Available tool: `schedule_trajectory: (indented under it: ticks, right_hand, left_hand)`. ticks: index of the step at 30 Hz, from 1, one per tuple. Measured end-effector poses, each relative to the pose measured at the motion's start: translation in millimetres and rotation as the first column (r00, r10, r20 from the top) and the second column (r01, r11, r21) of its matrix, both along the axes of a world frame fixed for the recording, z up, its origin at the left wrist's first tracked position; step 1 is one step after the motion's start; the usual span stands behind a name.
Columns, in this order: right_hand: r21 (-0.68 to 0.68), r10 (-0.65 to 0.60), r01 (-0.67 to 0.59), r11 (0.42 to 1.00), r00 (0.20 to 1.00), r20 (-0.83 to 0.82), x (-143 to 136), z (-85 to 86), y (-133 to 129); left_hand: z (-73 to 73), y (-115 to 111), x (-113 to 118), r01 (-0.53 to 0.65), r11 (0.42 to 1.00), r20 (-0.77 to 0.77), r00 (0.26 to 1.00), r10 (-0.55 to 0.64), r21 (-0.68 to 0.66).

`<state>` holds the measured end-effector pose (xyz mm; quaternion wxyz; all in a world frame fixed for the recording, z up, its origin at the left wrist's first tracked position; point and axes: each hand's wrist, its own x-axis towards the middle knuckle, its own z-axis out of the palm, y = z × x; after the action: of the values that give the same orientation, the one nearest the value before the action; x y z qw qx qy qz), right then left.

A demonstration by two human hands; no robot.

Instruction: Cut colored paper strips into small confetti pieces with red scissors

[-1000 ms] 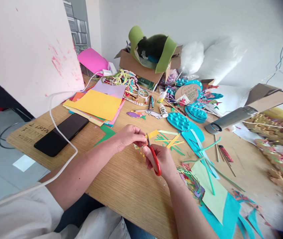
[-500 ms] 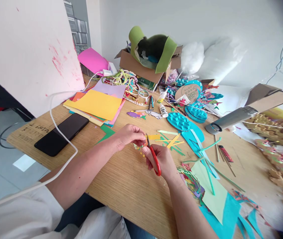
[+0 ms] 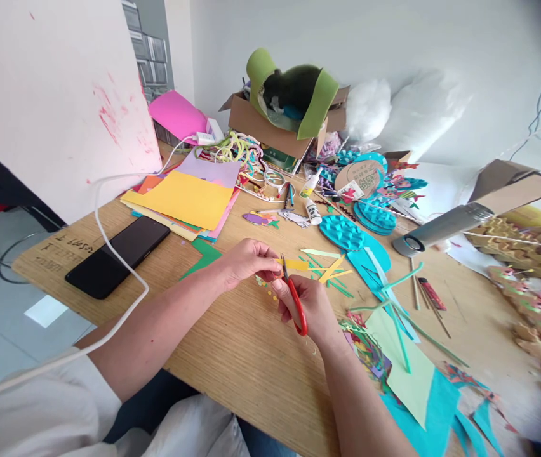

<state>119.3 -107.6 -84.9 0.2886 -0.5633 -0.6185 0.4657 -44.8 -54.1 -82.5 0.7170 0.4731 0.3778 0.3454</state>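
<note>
My left hand (image 3: 253,264) pinches the end of a small yellow paper strip (image 3: 295,264) above the wooden table. Red-handled scissors (image 3: 298,304) are in my right hand (image 3: 309,307), with their blades upright across the strip close to my left fingertips. Small yellow and green paper bits (image 3: 270,292) lie on the table below the hands. Just beyond the right hand are yellow strips (image 3: 331,269) and thin green strips (image 3: 340,288).
A black phone (image 3: 118,257) under a white cable and stacked coloured paper (image 3: 194,200) are at the left. Glue bottles (image 3: 313,212), turquoise pieces (image 3: 341,233) and a metal flask (image 3: 442,227) stand or lie beyond. Pale green paper (image 3: 406,368) is at the right.
The yellow strip and my left fingers have shifted very slightly to the right. The scissors have barely moved and stay in my right hand.
</note>
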Motion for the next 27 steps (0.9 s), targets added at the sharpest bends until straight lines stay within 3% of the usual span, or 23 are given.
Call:
schedule_trajectory:
  ticks: [12,27]
  right_hand:
    - [-0.04,0.035,-0.034,0.999,0.998,0.048,-0.5,6.6,0.8]
    - [-0.019,0.031,-0.031,0.999,0.999,0.015,-1.2,3.5,2.2]
  left_hand:
    - [1.9,0.5,-1.5,-0.045,0.999,0.014,0.999,0.046,-0.014]
    - [-1.0,0.6,1.2,0.007,1.0,0.01,1.0,-0.007,0.0]
